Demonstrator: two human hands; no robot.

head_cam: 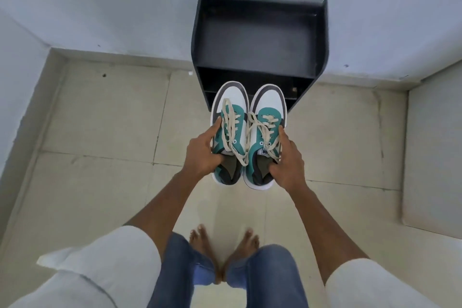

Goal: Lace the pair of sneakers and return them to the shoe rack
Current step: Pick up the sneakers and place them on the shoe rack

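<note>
Two white, teal and grey sneakers with cream laces are held side by side in the air, toes pointing at the rack. My left hand (203,155) grips the left sneaker (233,97) by its collar, thumb inside the opening. My right hand (287,160) grips the right sneaker (271,100) the same way. Loose lace ends drape across both tongues. The dark shoe rack (322,57) stands against the wall just beyond the toes, its top shelf bare, a lower shelf partly hidden behind the shoes.
Beige floor tiles (105,120) spread around the rack. A pale wall (125,2) runs behind it, and a raised light ledge (435,152) lies at the right. My bare feet (222,245) stand below the shoes.
</note>
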